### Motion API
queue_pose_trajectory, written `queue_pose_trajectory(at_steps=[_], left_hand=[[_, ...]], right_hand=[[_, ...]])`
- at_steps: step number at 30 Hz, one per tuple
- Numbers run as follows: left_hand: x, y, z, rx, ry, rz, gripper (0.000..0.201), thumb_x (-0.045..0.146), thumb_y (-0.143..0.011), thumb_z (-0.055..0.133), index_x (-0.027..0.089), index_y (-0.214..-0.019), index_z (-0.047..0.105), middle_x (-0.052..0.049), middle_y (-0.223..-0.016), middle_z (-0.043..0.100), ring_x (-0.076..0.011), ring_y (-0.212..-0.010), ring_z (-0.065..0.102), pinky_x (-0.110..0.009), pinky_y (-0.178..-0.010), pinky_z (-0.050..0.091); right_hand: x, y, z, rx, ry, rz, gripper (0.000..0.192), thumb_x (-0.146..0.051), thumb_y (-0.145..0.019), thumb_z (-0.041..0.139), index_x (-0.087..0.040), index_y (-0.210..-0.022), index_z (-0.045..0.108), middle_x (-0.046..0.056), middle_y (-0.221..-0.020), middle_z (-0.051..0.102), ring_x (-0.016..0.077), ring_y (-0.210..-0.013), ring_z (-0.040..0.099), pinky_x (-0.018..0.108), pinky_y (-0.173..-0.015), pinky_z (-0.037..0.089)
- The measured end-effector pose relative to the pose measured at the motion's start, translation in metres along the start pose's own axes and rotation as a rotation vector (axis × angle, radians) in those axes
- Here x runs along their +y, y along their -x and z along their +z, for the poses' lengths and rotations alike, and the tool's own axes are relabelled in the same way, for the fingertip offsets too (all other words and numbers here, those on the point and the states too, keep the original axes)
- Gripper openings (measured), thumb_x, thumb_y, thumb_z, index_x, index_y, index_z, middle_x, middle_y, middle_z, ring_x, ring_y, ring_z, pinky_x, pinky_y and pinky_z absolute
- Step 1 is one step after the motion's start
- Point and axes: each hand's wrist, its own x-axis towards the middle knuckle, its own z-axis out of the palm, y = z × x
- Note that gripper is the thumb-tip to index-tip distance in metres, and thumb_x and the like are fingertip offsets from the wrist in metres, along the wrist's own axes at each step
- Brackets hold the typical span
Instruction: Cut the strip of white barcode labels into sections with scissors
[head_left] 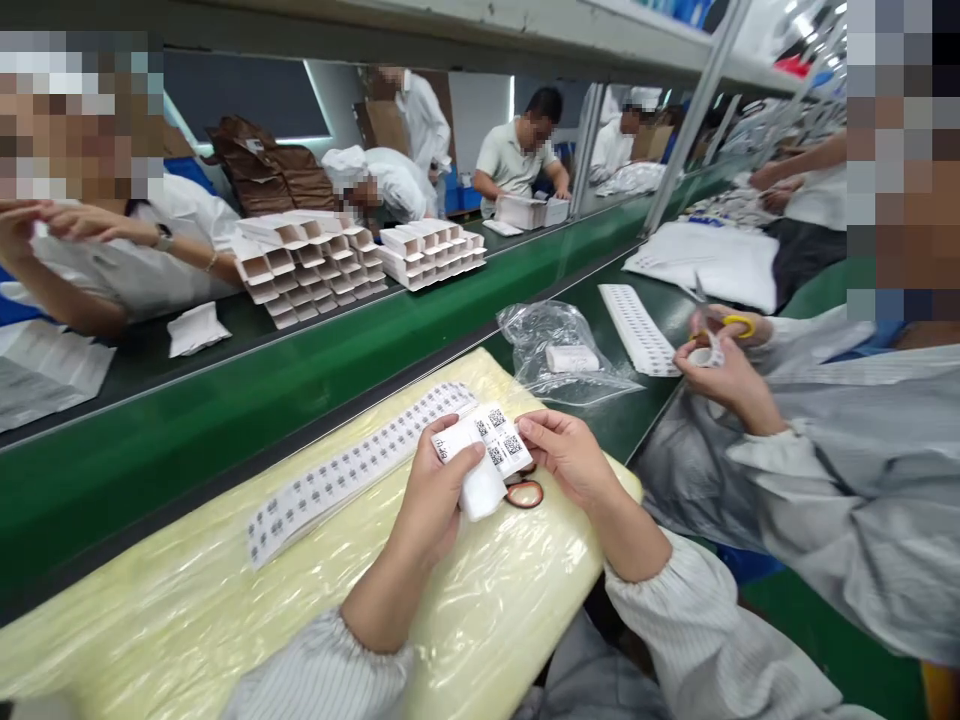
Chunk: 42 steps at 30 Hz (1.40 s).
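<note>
My left hand (pixel 431 490) is closed around a white strip of QR code stickers (pixel 491 440), with the thumb pressed on top. The lower part of the strip curls down below that thumb. At the strip's right edge, my right hand (pixel 574 460) pinches with thumb and forefinger. Scissors (pixel 525 494) with orange-and-black handles lie beneath, partly hidden by the strip. A long sheet of printed stickers (pixel 352 465) rests to the left on the yellow plastic-wrapped board (pixel 225 630).
A clear plastic bag (pixel 555 350) holds a white roll. Beside it lies another sticker sheet (pixel 637 330). On my right a person's hands hold yellow-handled scissors (pixel 735 325) and a label. Stacked white boxes (pixel 307 265) stand across the green conveyor edge (pixel 300 370), where other people work.
</note>
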Motion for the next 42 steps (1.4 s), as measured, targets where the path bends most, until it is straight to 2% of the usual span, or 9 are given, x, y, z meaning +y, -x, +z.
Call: queue_pose_trajectory(at_steps=[8,15,19,23,30,34,37,40,42], left_hand=[[-0.017,-0.039,0.062,-0.076,-0.010,-0.026,0.058,0.010,-0.076,0.070,0.023,-0.128,0.046,-0.004,-0.097,0.067,-0.0153,-0.073,0.067,-0.026,-0.065,0.056],[-0.025,-0.044,0.077,-0.133,-0.027,-0.036,0.067,0.016,-0.074,0.078,0.023,-0.131,0.045,-0.006,-0.101,0.070,-0.0160,-0.075,0.068,-0.027,-0.067,0.055],[-0.030,-0.042,0.072,-0.145,-0.053,-0.015,0.077,0.038,-0.072,0.085,0.026,-0.136,0.045,-0.003,-0.096,0.068,-0.0159,-0.075,0.066,-0.026,-0.067,0.053],[-0.033,-0.039,0.069,-0.102,-0.122,0.036,0.076,0.063,-0.079,0.074,0.029,-0.140,0.045,-0.004,-0.102,0.066,-0.0183,-0.090,0.066,-0.028,-0.077,0.053],[-0.013,-0.026,0.081,-0.037,0.135,-0.142,0.050,0.058,-0.101,0.041,0.032,-0.143,0.046,-0.006,-0.112,0.070,-0.0201,-0.105,0.069,-0.032,-0.090,0.058],[-0.022,-0.006,0.078,-0.172,0.159,-0.155,0.064,0.058,-0.096,0.050,0.036,-0.153,0.033,-0.007,-0.129,0.066,-0.0235,-0.116,0.067,-0.035,-0.091,0.059],[-0.037,0.003,0.068,-0.391,-0.016,-0.157,0.083,0.051,-0.081,0.076,0.042,-0.152,0.035,-0.008,-0.142,0.060,-0.0297,-0.128,0.060,-0.041,-0.095,0.056],[-0.033,-0.016,0.068,-0.470,-0.488,0.271,0.060,0.034,-0.072,0.084,0.034,-0.129,0.065,-0.010,-0.147,0.054,-0.0378,-0.142,0.043,-0.048,-0.106,0.047],[-0.021,-0.043,0.076,-0.318,-0.890,0.694,0.033,0.026,-0.082,0.070,0.027,-0.115,0.070,-0.014,-0.140,0.057,-0.0393,-0.144,0.036,-0.054,-0.111,0.039]], right_hand=[[-0.008,-0.020,-0.033,0.230,-0.071,-0.226,0.048,-0.049,-0.049,0.094,-0.017,-0.077,0.070,0.001,-0.071,0.070,0.0142,-0.062,0.062,0.029,-0.063,0.052],[-0.003,-0.021,-0.038,0.348,0.031,-0.426,0.038,-0.053,-0.066,0.083,-0.019,-0.072,0.066,0.001,-0.065,0.066,0.0138,-0.057,0.057,0.029,-0.059,0.049],[-0.007,-0.003,-0.028,0.339,0.207,-0.569,0.014,-0.032,-0.069,0.084,-0.021,-0.071,0.075,0.004,-0.079,0.072,0.0189,-0.077,0.065,0.033,-0.075,0.053],[-0.005,0.013,-0.012,0.258,0.620,-0.928,0.003,-0.023,-0.082,0.078,-0.024,-0.080,0.078,0.005,-0.087,0.076,0.0213,-0.085,0.069,0.037,-0.082,0.055],[-0.004,0.017,-0.010,0.116,1.100,-1.224,0.015,-0.019,-0.096,0.063,-0.018,-0.110,0.070,0.010,-0.101,0.077,0.0243,-0.098,0.070,0.042,-0.094,0.058],[-0.012,0.032,-0.033,-0.052,1.169,-1.102,0.048,-0.030,-0.095,0.066,-0.016,-0.139,0.056,0.015,-0.126,0.069,0.0280,-0.120,0.064,0.044,-0.105,0.054],[-0.019,0.048,-0.064,0.116,0.978,-0.888,0.038,-0.026,-0.094,0.063,-0.022,-0.132,0.063,0.012,-0.125,0.068,0.0242,-0.114,0.066,0.038,-0.099,0.056],[-0.030,0.056,-0.092,0.365,0.500,-0.515,0.034,-0.037,-0.087,0.073,-0.023,-0.118,0.070,0.011,-0.117,0.072,0.0264,-0.103,0.070,0.039,-0.085,0.060],[-0.038,0.051,-0.101,0.360,0.194,-0.268,0.047,-0.044,-0.079,0.081,-0.022,-0.118,0.070,0.011,-0.113,0.074,0.0258,-0.094,0.072,0.036,-0.072,0.062]])
